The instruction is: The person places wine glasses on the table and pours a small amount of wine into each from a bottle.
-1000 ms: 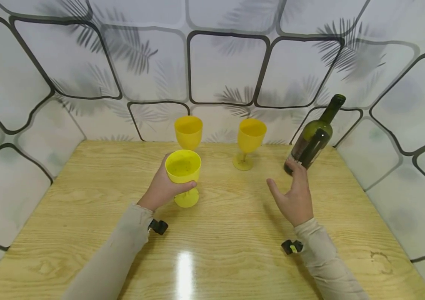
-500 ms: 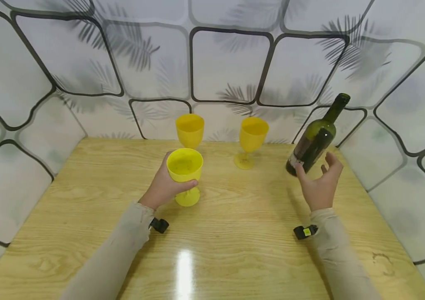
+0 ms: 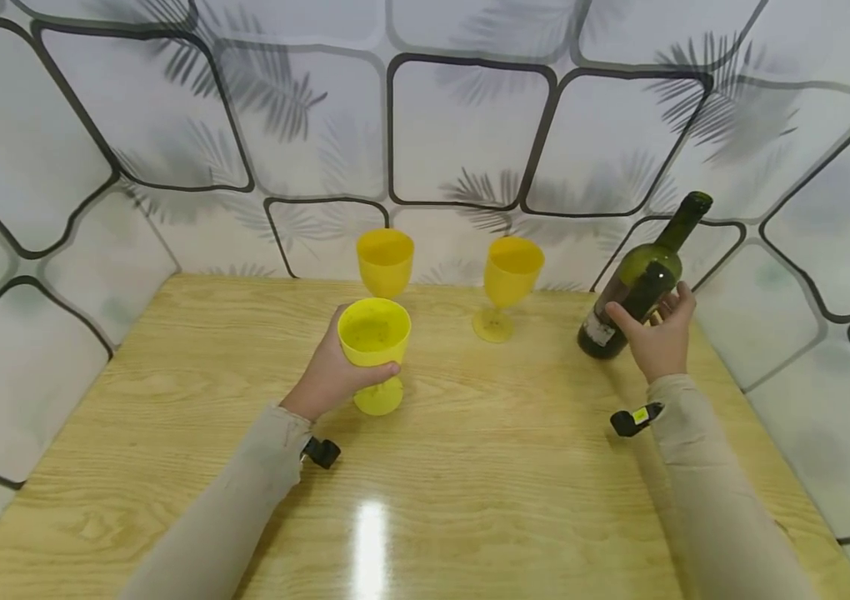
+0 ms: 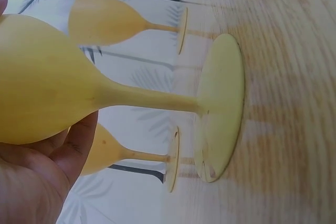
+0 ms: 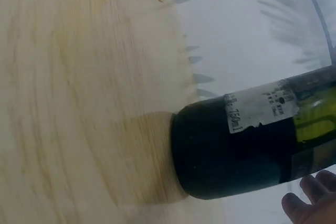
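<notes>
My left hand (image 3: 323,371) grips a yellow goblet (image 3: 372,332) by its bowl, the thumb across the near side. In the left wrist view, the goblet's round foot (image 4: 223,108) is close to the wooden tabletop; I cannot tell whether it touches. A green wine bottle (image 3: 631,287) with a torn label stands at the back right. Around the bottle's near right side is my right hand (image 3: 663,342), thumb in front and fingers bent on the right. The right wrist view has the fingertips (image 5: 310,190) just beside the bottle, with a slight gap; the thumb is out of that view.
Two more yellow goblets stand upright at the back of the wooden table (image 3: 462,467): one goblet (image 3: 385,265) partly hidden behind the held one, another goblet (image 3: 512,275) between it and the bottle. Patterned walls (image 3: 470,133) enclose the back and both sides.
My right hand has moved right and forward, from in front of the bottle to its right side, its fingers now close round it. The left hand keeps its hold on the goblet.
</notes>
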### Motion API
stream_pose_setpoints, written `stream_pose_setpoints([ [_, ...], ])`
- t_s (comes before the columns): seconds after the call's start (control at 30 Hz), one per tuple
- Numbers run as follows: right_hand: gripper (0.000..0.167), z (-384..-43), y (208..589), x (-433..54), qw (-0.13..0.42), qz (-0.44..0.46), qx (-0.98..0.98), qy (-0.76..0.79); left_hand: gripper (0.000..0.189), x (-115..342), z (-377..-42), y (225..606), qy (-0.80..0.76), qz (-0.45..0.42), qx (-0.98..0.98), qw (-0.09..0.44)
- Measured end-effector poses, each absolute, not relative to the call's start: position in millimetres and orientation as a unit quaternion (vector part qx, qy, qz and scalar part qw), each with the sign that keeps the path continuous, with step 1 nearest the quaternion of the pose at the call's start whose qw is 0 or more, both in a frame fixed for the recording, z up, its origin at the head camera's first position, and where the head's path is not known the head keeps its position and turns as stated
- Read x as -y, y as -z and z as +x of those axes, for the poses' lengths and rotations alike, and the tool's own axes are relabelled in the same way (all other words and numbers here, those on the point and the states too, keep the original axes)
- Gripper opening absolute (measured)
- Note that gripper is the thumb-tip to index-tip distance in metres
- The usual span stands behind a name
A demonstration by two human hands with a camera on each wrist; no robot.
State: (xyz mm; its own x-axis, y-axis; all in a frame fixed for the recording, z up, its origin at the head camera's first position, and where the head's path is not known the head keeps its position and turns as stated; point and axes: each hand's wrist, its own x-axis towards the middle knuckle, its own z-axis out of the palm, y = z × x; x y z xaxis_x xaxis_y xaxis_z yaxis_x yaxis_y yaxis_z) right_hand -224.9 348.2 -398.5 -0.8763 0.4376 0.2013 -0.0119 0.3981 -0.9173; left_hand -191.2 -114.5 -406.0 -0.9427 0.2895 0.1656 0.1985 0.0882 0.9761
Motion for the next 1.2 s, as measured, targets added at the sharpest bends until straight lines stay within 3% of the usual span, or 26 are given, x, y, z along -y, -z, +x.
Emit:
stream_pose_setpoints([
  [0.2,0.075,-230.4,404.3,-340.5,0.246,-0.165,0.829,-0.474,0.088,115.1,-192.7,406.1,-0.657,0.173,-0.733,0.033],
  [0.47,0.063,-224.5,404.1,-340.7,0.247,-0.167,0.830,-0.472,0.086,113.9,-192.6,405.8,-0.655,0.178,-0.734,0.033],
  [1.0,0.069,-189.2,408.8,-321.6,0.223,-0.122,0.838,-0.483,0.087,113.3,-191.9,404.7,-0.652,0.177,-0.737,0.031],
  [1.2,0.071,-171.5,413.8,-307.8,0.225,-0.068,0.843,-0.483,0.087,113.0,-191.9,405.8,-0.653,0.177,-0.736,0.030],
])
